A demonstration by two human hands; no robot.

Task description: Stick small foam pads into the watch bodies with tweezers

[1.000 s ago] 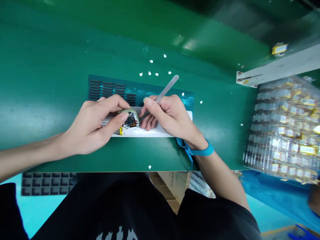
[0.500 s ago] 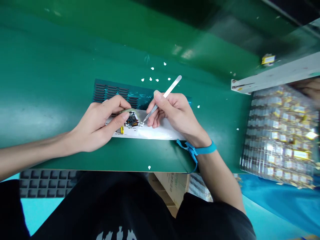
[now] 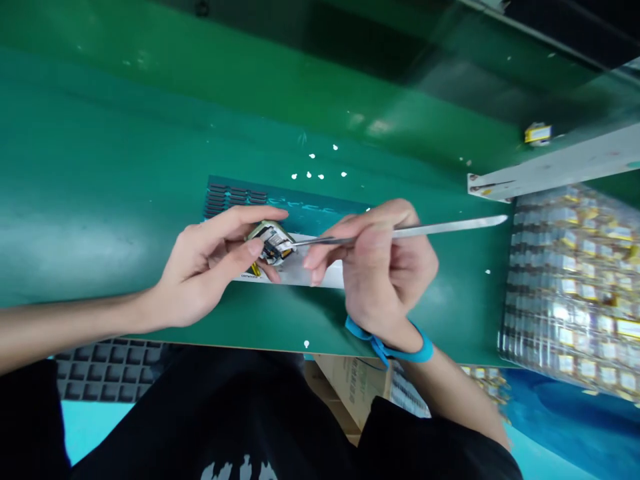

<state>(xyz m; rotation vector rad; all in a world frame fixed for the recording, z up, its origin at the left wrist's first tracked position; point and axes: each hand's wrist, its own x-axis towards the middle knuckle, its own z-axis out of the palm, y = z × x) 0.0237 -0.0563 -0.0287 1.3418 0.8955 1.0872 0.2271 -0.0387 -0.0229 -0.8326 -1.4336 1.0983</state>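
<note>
At the centre of the frame we see the left hand (image 3: 207,267) pinching a small electronic module (image 3: 271,241) between thumb and forefinger, closed on it and holding it tilted just above a white card (image 3: 300,270) that lies flat on the green desk (image 3: 100,180). The module shows a pale rim, dark parts and a bit of yellow; finer detail is too small for us to tell.

Just right of it, the right hand (image 3: 385,267) is closed around a pair of metal tweezers (image 3: 400,232). The tweezers lie almost level across the frame, their tip at the module's right edge and their blunt end pointing toward the right side of the frame. We cannot tell whether the tip grips anything. A blue wrist strap (image 3: 400,343) circles the right wrist, below the hand.

Behind the card, a dark blue slotted sheet (image 3: 235,197) lies on the desk, partly covered by the hands. A scatter of small white specks (image 3: 320,175) sits above it, toward the upper middle of the frame.

At the right edge we see a clear tray of small yellow-labelled parts (image 3: 570,280), well apart from the hands, with a grey rail (image 3: 550,168) above it. At the lower left, below the desk edge, a black gridded tray (image 3: 110,367) shows.
</note>
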